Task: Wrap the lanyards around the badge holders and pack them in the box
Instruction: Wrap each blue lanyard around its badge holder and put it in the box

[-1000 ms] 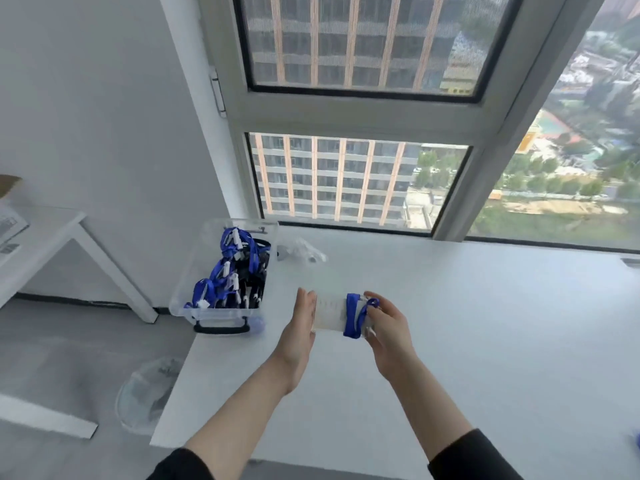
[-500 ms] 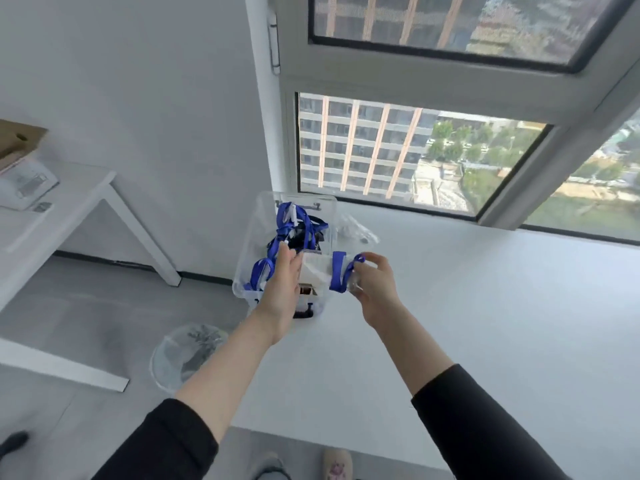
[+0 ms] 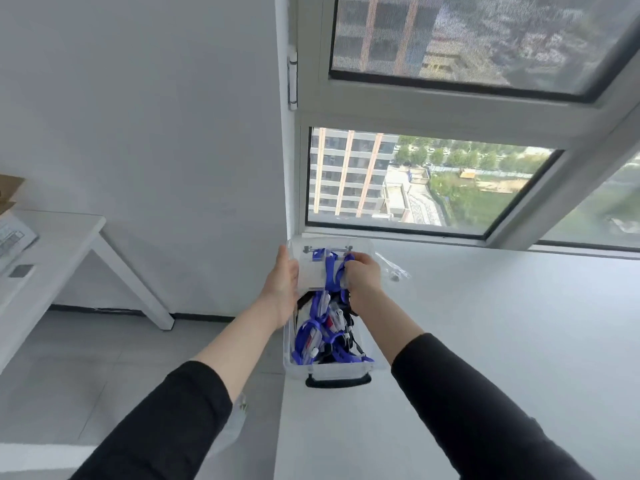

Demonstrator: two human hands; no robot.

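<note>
Nearby, a crumpled clear wrapper (image 3: 393, 270) is seen on the white desk (image 3: 485, 341), just right of the clear box (image 3: 293, 363), below the window (image 3: 415, 181). A side table (image 3: 52, 244) stands well apart to the left. The box's near half is filled with wrapped bundles (image 3: 318, 337) of blue strap and clear plastic, while its far half is largely hidden by the hands and what they carry.

The badge holder (image 3: 311, 275) is held over the far end of the box, with a blue lanyard (image 3: 330, 275) wound round its right part. Its left edge is pressed by the straight fingers of the left hand (image 3: 282, 282). Its wound end is gripped by the curled right hand (image 3: 363, 277).

A second earlier the holder was held over bare desk to the right of the box. Half a second earlier it had been brought to the box's near right edge.
</note>
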